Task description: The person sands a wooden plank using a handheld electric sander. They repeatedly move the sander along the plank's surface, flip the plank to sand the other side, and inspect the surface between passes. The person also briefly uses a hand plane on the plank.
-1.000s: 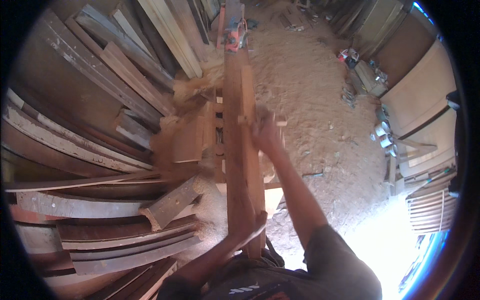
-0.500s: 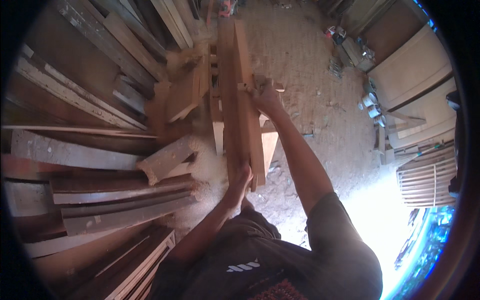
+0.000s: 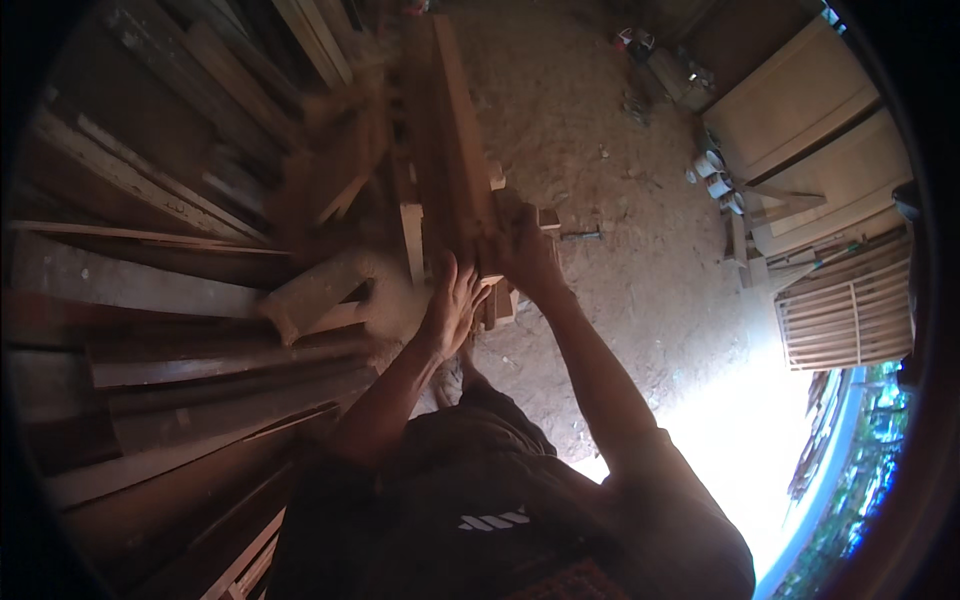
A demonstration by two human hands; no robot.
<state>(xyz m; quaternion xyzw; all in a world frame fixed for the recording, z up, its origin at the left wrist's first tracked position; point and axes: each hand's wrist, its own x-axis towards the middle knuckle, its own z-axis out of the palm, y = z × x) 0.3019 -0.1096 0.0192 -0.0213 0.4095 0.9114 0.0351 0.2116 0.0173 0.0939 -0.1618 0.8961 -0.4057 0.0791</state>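
Surface 1: plank (image 3: pixel 424 130), dark wood. Batten (image 3: pixel 461 125) lies lengthwise along its right edge. Red item (image 3: pixel 416 8) at far end, cropped; kind unclear.

Surface 2: floor (image 3: pixel 560 130), brown dirt. Slim tool (image 3: pixel 582 235) lies between left and right edges. Three pale cans (image 3: pixel 716 184) grouped near right edge. Boards (image 3: pixel 130 275) stacked along left edge.

Dim brownish light covers the workshop, darkest among the boards (image 3: pixel 140 270) on the left. White glare washes out the floor (image 3: pixel 620 300) at near right. Fisheye distortion bows straight edges; far details look soft.
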